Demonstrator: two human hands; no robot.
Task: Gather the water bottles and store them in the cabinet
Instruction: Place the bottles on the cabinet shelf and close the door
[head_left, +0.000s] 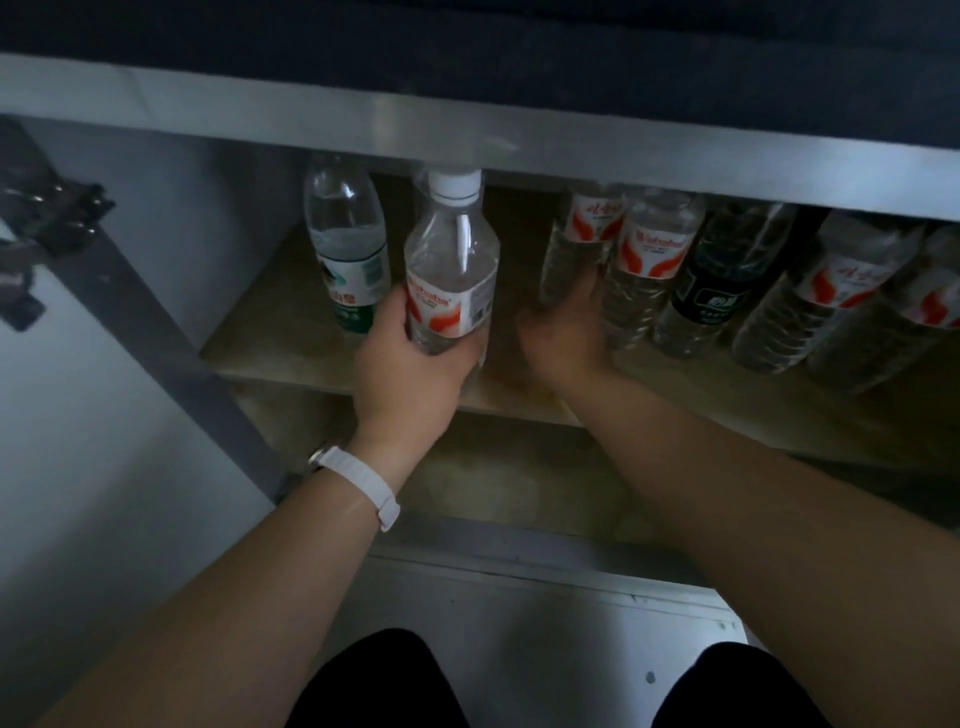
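1. Fingers of the left hand (410, 358) curl round the lower half of a white-capped bottle (449, 270) with a red label, holding it upright at the near part of the cabinet shelf (270, 332).
2. Just left of it and farther back, a green-labelled bottle (348, 249) stands on the shelf.
3. The right hand (563, 338) reaches into the row of bottles (649, 270) on the right, touching the foot of one; in the gloom I cannot tell whether its fingers close on it.
4. A white strap (363, 483) circles the left wrist.
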